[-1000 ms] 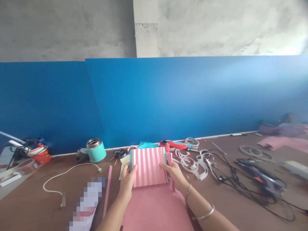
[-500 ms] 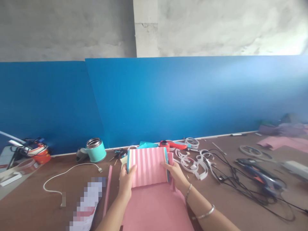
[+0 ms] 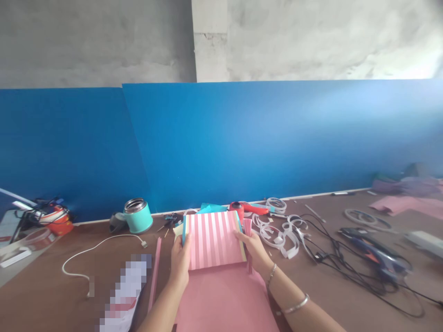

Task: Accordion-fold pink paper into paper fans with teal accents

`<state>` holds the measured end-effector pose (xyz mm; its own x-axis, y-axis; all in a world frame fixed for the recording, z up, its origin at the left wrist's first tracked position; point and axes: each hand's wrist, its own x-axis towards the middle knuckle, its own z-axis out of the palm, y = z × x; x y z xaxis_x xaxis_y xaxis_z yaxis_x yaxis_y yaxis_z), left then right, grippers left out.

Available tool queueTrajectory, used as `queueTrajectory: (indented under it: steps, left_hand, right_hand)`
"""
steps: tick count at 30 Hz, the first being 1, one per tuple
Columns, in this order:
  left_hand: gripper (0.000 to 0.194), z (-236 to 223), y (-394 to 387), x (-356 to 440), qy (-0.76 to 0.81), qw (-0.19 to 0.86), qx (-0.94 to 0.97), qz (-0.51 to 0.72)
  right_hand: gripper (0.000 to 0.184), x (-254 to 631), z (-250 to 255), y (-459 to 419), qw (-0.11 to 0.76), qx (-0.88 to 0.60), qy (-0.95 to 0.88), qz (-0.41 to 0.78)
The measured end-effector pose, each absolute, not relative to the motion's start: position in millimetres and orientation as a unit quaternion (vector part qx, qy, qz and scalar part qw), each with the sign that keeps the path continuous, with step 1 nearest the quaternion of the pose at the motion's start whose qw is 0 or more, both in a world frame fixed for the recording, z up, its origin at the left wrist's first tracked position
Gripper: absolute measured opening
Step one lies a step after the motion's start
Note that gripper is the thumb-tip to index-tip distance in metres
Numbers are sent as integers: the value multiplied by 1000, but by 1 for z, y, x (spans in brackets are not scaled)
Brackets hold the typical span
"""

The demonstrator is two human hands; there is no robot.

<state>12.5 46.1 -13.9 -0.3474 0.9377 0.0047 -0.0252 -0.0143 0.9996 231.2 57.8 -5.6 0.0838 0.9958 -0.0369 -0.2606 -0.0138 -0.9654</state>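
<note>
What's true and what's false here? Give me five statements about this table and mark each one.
1. The left hand and the right hand both grip the pink-striped piece. True.
2. A lid covers the cup. False: the turquoise cup is open at the top.
3. The white USB cable lies to the left of both hands. True.
4. The left wrist wears a bangle. False: the silver bangle is on the right arm.
5. The panel behind is green. False: it is a blue panel.
</note>
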Motion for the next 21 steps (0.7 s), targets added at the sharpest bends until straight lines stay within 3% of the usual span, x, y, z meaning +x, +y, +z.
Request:
queueTrajectory:
  steps: [21]
  left_hand:
    - [43,-19,48,10,569,386,405,602]
  right_hand:
    - [29,231,-8,60,581,-458,-388,550]
